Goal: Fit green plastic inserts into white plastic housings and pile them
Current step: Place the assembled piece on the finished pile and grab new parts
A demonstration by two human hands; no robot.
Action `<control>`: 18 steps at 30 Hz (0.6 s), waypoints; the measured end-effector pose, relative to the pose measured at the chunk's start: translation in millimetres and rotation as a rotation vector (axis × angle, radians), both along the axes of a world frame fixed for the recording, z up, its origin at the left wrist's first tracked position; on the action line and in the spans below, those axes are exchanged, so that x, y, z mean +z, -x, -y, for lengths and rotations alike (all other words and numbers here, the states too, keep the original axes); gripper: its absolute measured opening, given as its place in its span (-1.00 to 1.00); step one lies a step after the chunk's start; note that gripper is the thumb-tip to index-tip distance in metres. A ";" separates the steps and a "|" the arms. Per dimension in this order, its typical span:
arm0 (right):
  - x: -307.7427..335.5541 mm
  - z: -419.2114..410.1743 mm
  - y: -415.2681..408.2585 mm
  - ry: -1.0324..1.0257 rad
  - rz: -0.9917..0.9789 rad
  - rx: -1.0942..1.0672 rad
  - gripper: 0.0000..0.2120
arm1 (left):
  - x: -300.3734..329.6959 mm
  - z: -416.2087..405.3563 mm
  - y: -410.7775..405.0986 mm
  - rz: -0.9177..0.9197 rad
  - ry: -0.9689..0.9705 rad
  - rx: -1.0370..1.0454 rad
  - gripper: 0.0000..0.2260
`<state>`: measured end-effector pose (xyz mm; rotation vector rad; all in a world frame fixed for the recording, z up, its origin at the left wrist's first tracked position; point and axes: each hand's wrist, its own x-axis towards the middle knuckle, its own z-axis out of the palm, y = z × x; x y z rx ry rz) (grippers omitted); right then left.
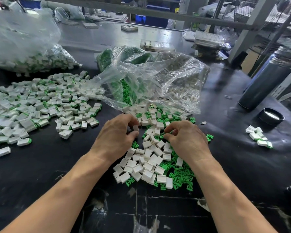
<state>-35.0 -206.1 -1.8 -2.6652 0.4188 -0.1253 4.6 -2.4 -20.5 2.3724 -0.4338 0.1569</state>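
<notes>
- Left hand, centre of frame: fingers curled, thumb and fingertips pinching one small white rectangular plastic housing just above the mixed heap.
- Right hand, right of centre: fingers curled down into the loose green plastic inserts; whether an insert is pinched cannot be told.
- Unfitted white housings and inserts lie mixed on the black counter between the forearms.
- Finished pile of assembled white-and-green pieces spreads across the left of frame.
- Judgement: hold the housing with its open mouth toward the right hand, align the insert squarely, and press until seated before tossing left.
- The clear plastic bag at upper centre blurs its contents; the housing's open side is hidden by the fingers.
</notes>
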 end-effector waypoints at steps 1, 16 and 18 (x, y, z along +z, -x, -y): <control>0.1 -0.2 0.2 0.003 0.003 0.003 -0.92 | 0.2 -0.2 0.4 0.002 0.021 0.006 -0.79; -5.0 -4.4 0.3 0.061 0.077 -0.001 -0.88 | 3.1 4.1 4.3 -0.089 0.406 -0.011 -0.75; -4.9 -4.3 -0.4 0.074 0.068 -0.008 -0.89 | 3.3 4.4 5.1 -0.084 0.407 -0.008 -0.78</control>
